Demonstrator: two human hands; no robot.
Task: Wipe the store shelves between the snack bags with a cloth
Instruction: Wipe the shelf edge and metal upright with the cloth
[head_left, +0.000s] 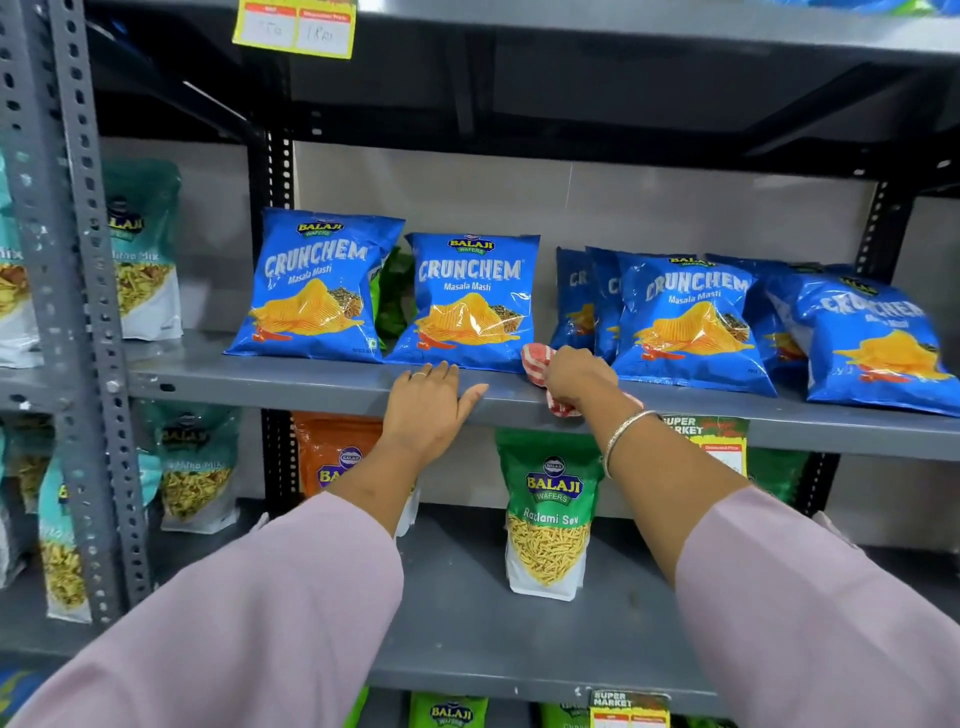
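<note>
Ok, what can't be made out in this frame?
Head view only:
- Cloth: mostly hidden under the right hand.
- Green bag: label blocked by the blue bags in front.
- Top price tag: handwriting blurred, top edge cut off.
- Shelf dirt: too fine to judge.

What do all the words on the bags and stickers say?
"BALAJI WAFERS", "CRUNCHEM", "Masala Masti": blue chip bags.
"BALAJI WAFERS", "Ratlami Sev": green bag.
"BALAJI": orange bag.
"BALAJI", "Mix": teal bags; the rest is blurred.
"SUPER MARKET": shelf tag; the small print is unreadable.
Yellow price tag: the handwriting is too blurred to read.
</note>
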